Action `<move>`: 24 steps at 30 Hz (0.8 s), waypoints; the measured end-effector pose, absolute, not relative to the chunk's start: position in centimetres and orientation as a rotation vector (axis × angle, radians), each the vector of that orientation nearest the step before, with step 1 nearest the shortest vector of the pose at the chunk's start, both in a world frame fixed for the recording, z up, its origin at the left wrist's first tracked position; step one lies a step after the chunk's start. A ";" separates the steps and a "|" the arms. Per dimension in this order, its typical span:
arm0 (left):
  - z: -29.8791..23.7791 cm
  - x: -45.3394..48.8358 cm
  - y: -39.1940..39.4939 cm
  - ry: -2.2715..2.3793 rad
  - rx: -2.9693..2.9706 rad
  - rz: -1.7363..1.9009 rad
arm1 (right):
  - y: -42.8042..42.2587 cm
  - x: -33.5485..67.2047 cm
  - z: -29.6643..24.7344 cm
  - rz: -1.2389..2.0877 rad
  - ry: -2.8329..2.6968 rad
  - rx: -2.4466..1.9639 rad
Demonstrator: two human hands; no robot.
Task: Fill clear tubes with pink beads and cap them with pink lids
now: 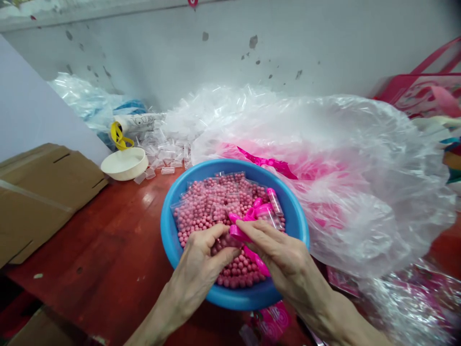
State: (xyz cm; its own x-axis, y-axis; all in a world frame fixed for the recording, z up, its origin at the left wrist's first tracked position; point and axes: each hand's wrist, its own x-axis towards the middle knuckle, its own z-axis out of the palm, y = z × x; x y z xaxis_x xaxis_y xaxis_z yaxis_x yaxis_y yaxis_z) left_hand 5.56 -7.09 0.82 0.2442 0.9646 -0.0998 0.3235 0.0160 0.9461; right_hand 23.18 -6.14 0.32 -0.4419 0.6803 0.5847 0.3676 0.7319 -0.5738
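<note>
A blue plastic basin (179, 240) stands on the red wooden tabletop (104, 240), filled with pink beads (236, 271) and small transparent bags of pink beads (205, 206). Over the basin, my left hand (201, 264) and my right hand (277, 254) meet at a bright pink plastic piece (239, 233), pinching it between their fingers. More pink plastic pieces (256, 259) lie under my right hand. A transparent tube (274, 202) with a pink end rests just beyond my right fingers.
A large transparent plastic bag (324, 192) with pink contents bulges right of the basin. Behind it lie loose transparent tubes (167, 154), a cream bowl (124, 163) and a yellow tape roll (118, 134). Flattened cardboard (43, 202) lies left; a pink bag (421, 91) stands right.
</note>
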 end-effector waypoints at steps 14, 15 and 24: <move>0.1 5.3 -7.5 1.008 1.040 0.821 | -6.3 23.8 1.8 0.485 -2.126 -0.742; -0.1 5.4 -7.6 1.003 1.042 0.823 | -6.3 23.8 1.9 0.525 -2.107 -0.744; -1.1 5.5 -8.4 1.183 1.510 0.873 | -6.0 23.0 1.3 0.885 -1.787 -0.849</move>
